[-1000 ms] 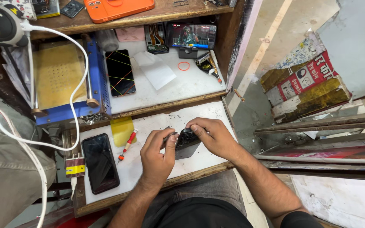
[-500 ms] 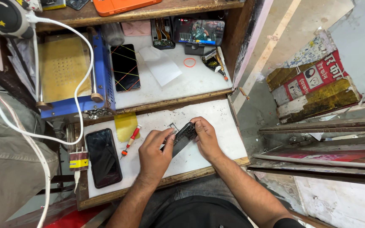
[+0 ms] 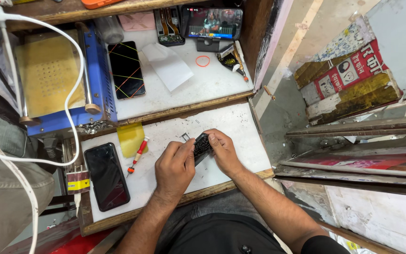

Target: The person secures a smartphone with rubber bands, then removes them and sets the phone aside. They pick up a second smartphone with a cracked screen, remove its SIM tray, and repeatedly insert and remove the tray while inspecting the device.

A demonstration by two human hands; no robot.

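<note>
1. Head view, far left: white cable loops down across a blue machine with a yellow perforated pad; grey cloth bunched at the left edge.
2. Small plug with a yellow band sits at the left edge of the lower bench.
3. Black phone lies flat, screen up, on the bench's left part, well apart from the hands.
4. Yellow pad lies just above that phone; red-handled screwdriver lies tilted across its right edge.
5. Upper shelf, white top: second phone with coloured lines on its dark screen, just beside the blue machine; white sheet to its right.
6. Left hand rests on the bench, fingers curled, fingertips pressed on the left end of a small dark phone part.
7. Dark phone part sits mid-bench, tilted, between both hands, low over or on the bench surface; cannot tell which.
8. Right hand is closed on the part's right end, thumb on top.
9. Back of shelf: propped phone with lit screen on a stand; orange rubber band lies in front; small tool just right.
10. Far right, off the bench: red and yellow printed carton leans on the wall; metal rails below it.
</note>
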